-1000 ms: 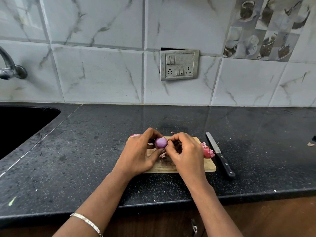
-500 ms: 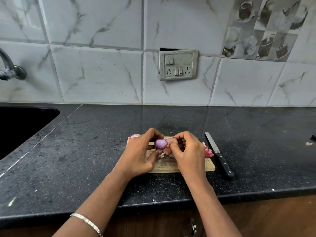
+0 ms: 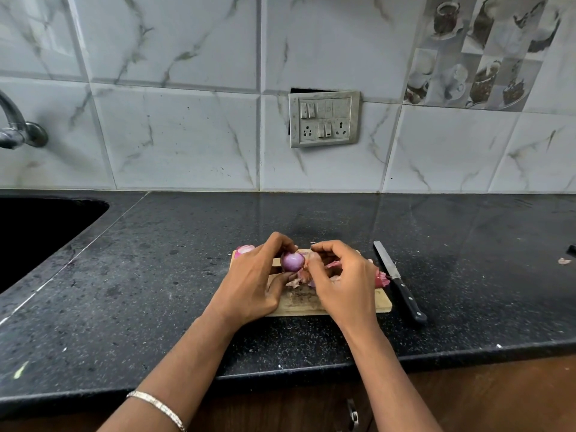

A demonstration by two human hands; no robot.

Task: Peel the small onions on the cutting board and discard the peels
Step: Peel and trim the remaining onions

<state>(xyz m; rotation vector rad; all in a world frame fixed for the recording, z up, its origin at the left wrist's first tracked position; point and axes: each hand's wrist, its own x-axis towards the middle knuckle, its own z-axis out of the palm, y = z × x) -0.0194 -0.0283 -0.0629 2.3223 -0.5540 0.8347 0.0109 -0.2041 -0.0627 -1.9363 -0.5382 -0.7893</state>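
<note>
A small wooden cutting board [image 3: 381,304] lies on the black counter. Above it my left hand [image 3: 252,285] holds a small purple onion [image 3: 292,262] between thumb and fingers. My right hand [image 3: 343,283] sits just right of the onion, its curled fingers pinching a strip of pink peel [image 3: 333,264]. Another small onion [image 3: 244,250] shows at the board's far left corner, behind my left hand. Loose pink peels [image 3: 381,279] lie at the board's right side, partly hidden by my right hand.
A black-handled knife [image 3: 400,283] lies on the counter just right of the board, blade pointing away. A dark sink [image 3: 37,232] opens at the left under a tap [image 3: 18,132]. A scrap of peel [image 3: 563,261] lies far right. The counter's front edge [image 3: 311,372] runs below my wrists.
My right hand has drawn slightly right, away from the onion, with a strip of peel in its fingers. The left hand keeps hold of the onion.
</note>
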